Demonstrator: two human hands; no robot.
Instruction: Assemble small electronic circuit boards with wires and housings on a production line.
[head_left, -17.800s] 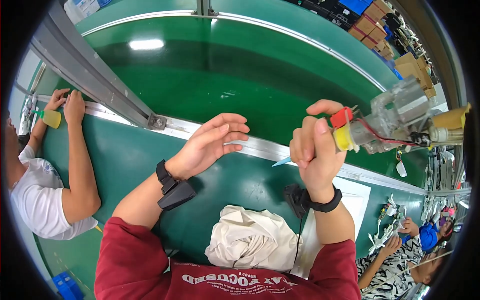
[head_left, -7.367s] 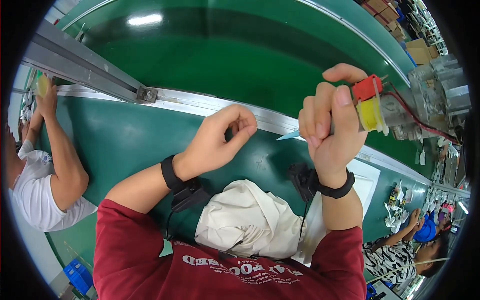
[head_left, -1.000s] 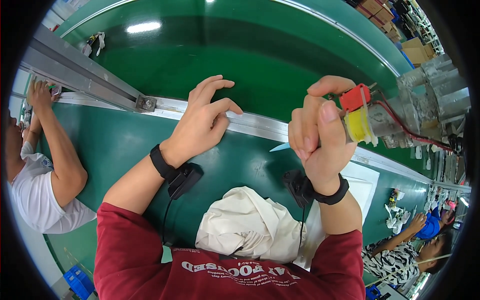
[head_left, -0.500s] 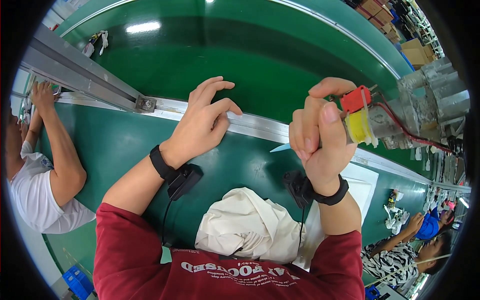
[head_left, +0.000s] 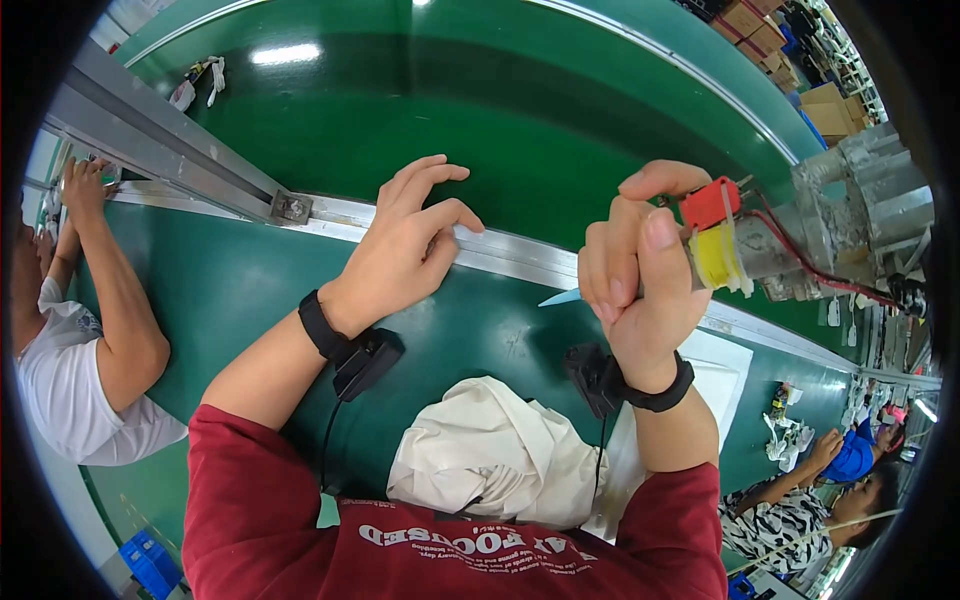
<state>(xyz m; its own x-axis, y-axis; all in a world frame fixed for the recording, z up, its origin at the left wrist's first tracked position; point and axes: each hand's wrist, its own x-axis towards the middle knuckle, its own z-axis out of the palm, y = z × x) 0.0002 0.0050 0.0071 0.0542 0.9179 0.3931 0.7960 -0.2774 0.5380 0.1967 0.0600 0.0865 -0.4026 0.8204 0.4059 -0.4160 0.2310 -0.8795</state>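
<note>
My left hand (head_left: 405, 235) is empty, its fingers bent and apart, above the metal rail (head_left: 515, 256) between the work surface and the green belt. My right hand (head_left: 645, 265) is raised and curled around a light blue pointed tool (head_left: 563, 298). Only the tool's tapered tip sticks out below the fingers; its rest is hidden, so I cannot tell its exact kind. Beside the right thumb and index finger is a red switch (head_left: 711, 203) with wires, on a grey pipe wrapped with yellow tape (head_left: 716, 257). Whether the fingers touch the switch I cannot tell.
A crumpled cream cloth (head_left: 500, 450) lies before me, with a white tray (head_left: 715, 375) at its right. A metal post (head_left: 170, 130) rises at the left. Co-workers sit left (head_left: 110, 330) and right (head_left: 790, 515). Small parts (head_left: 205, 82) lie on the far belt.
The whole view has shifted very slightly. Both hands keep their pose, and the blue tool stays in my right hand.
</note>
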